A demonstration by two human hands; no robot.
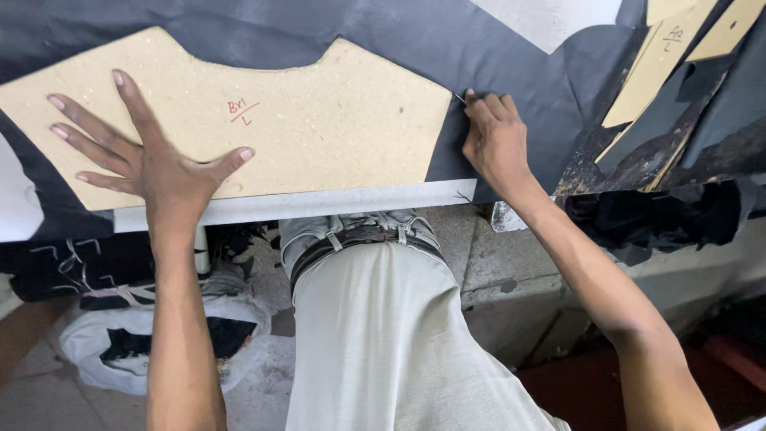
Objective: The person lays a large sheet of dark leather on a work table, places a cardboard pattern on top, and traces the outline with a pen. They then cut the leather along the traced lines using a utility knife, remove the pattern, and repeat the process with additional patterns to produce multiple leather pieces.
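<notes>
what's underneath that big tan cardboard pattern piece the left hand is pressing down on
Dark fabric lies under the cardboard pattern, showing all around its edges, on a white table. The left hand presses it flat; anything directly beneath is covered.

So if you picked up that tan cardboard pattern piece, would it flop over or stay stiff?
Probably stiff: the cardboard pattern lies flat with crisp cut edges on the dark fabric. Likely light, and apt to slide, since the left hand presses it flat while the right hand works along its edge.

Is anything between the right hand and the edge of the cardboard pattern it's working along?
Nothing visible. The right hand sits at the right edge of the cardboard pattern, on the dark fabric. The left hand presses the pattern's far side.
</notes>
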